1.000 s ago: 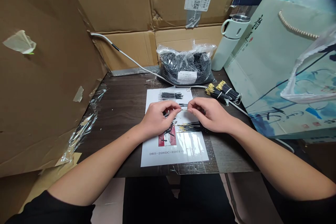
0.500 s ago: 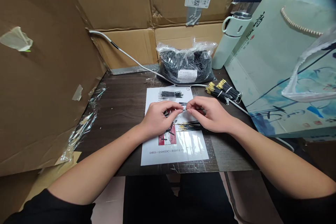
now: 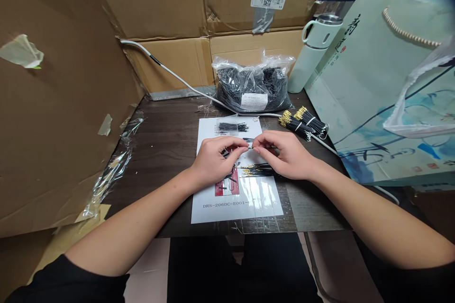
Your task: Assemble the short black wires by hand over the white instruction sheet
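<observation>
My left hand [image 3: 216,158] is closed in a pinch over the paper sheet [image 3: 237,210]; whatever sits in its fingertips is too small to name. Facing it, my right hand [image 3: 287,154] pinches a thin black wire [image 3: 250,147], which shows in the narrow gap between the two sets of fingertips. Under the hands lie loose black wires with gold-coloured ends [image 3: 254,170]. Short black tube pieces [image 3: 231,180] are scattered by my left palm, partly hidden by it. Just beyond the fingers, a small clear bag [image 3: 227,128] holds more thin black pieces.
A large clear bag of black pieces [image 3: 254,87] stands at the back, with a pale green flask [image 3: 313,57] beside it. Tied bundles of black wires [image 3: 302,123] lie right of the sheet. A white cable [image 3: 177,80] crosses behind. Cardboard [image 3: 53,104] walls the left; a paper bag [image 3: 377,90] the right.
Both hands keep the same pinch in nearly the same place. The whole view has shifted very slightly.
</observation>
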`<state>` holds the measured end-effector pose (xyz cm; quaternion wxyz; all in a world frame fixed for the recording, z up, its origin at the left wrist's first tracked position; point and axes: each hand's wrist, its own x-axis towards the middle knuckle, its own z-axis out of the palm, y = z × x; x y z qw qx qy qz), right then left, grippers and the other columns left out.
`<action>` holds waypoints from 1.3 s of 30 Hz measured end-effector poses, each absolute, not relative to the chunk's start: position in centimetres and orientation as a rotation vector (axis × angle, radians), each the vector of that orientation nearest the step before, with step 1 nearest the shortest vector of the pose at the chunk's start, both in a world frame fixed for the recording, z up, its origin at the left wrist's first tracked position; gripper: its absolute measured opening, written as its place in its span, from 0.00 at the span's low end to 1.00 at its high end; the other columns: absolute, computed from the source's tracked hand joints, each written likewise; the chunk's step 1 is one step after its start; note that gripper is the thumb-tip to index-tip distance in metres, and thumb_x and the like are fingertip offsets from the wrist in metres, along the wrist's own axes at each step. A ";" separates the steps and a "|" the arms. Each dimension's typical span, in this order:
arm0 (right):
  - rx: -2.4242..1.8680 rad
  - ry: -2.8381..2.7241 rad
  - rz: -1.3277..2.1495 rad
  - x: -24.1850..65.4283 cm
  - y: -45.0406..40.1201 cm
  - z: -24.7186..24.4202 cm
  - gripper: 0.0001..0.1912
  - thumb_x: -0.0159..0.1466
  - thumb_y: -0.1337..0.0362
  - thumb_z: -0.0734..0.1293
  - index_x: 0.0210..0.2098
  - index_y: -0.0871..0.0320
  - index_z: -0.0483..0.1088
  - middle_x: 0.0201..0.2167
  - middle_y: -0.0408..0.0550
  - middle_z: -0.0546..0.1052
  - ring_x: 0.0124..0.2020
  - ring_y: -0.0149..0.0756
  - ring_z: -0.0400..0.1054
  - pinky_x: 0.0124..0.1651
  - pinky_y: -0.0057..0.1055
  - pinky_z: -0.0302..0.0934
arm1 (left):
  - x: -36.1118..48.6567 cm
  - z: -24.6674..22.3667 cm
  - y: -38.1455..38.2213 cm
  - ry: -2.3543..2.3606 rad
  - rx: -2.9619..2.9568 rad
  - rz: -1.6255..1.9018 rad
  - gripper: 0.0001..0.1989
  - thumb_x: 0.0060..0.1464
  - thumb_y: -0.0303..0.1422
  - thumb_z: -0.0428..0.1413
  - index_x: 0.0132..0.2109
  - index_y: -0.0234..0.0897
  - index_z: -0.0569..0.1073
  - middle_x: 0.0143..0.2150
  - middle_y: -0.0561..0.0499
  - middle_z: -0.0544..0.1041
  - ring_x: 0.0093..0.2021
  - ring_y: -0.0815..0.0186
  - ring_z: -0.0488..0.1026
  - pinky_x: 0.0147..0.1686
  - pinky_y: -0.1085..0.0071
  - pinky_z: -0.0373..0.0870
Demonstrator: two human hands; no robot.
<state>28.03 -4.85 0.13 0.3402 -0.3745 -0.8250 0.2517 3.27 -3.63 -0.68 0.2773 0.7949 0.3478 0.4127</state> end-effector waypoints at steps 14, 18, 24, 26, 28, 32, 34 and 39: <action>-0.980 -2.117 0.675 27.8 -5.0 0.2 0.07 0.76 0.64 0.67 0.42 0.56 0.76 0.34 0.47 0.79 0.33 0.37 0.70 0.37 0.34 0.63 | 3.2 -0.8 -3.7 0.896 2.138 1.126 0.04 0.68 0.29 0.65 0.46 0.39 0.86 0.43 0.49 0.90 0.42 0.61 0.87 0.47 0.64 0.84; -1.035 -2.079 0.736 27.7 -5.0 0.1 0.09 0.77 0.62 0.67 0.41 0.56 0.77 0.33 0.46 0.80 0.33 0.36 0.71 0.37 0.34 0.63 | 3.2 -0.8 -3.8 0.868 2.145 1.157 0.03 0.68 0.29 0.66 0.46 0.39 0.86 0.43 0.49 0.89 0.42 0.61 0.87 0.48 0.63 0.84; -1.056 -2.054 0.763 27.7 -5.0 0.0 0.08 0.77 0.62 0.67 0.42 0.56 0.77 0.34 0.46 0.80 0.33 0.36 0.70 0.37 0.34 0.62 | 3.3 -0.7 -3.6 0.860 2.177 1.191 0.03 0.68 0.29 0.66 0.47 0.39 0.86 0.44 0.49 0.89 0.43 0.61 0.87 0.48 0.64 0.83; -1.052 -2.047 0.761 27.6 -5.0 -0.1 0.08 0.76 0.63 0.67 0.42 0.56 0.77 0.34 0.46 0.80 0.34 0.36 0.71 0.37 0.34 0.62 | 3.2 -0.6 -3.6 0.860 2.179 1.174 0.03 0.69 0.29 0.66 0.45 0.39 0.86 0.43 0.49 0.89 0.42 0.61 0.87 0.47 0.64 0.82; -1.037 -2.042 0.748 27.6 -5.0 -0.1 0.07 0.76 0.63 0.68 0.42 0.56 0.77 0.34 0.46 0.80 0.34 0.36 0.70 0.38 0.34 0.63 | 3.2 -0.7 -3.6 0.867 2.174 1.163 0.03 0.69 0.29 0.65 0.45 0.39 0.86 0.43 0.49 0.89 0.41 0.61 0.87 0.46 0.64 0.82; -1.014 -2.038 0.732 27.5 -5.1 -0.2 0.05 0.75 0.64 0.68 0.42 0.56 0.77 0.34 0.46 0.80 0.34 0.36 0.70 0.38 0.33 0.62 | 3.2 -0.8 -3.6 0.872 2.172 1.166 0.03 0.68 0.29 0.66 0.45 0.39 0.85 0.43 0.49 0.89 0.41 0.61 0.86 0.45 0.65 0.81; -1.008 -2.036 0.738 27.5 -5.1 -0.2 0.05 0.75 0.65 0.69 0.42 0.56 0.77 0.35 0.46 0.80 0.34 0.36 0.70 0.38 0.33 0.62 | 3.2 -0.9 -3.6 0.876 2.173 1.172 0.03 0.68 0.29 0.66 0.46 0.38 0.85 0.43 0.49 0.89 0.40 0.62 0.86 0.45 0.65 0.81; -1.006 -2.024 0.739 27.4 -5.1 -0.2 0.05 0.76 0.65 0.68 0.42 0.56 0.76 0.35 0.45 0.79 0.33 0.35 0.69 0.37 0.33 0.62 | 3.3 -0.8 -3.7 0.923 2.154 1.191 0.04 0.65 0.30 0.69 0.47 0.37 0.85 0.40 0.50 0.88 0.34 0.65 0.82 0.41 0.67 0.80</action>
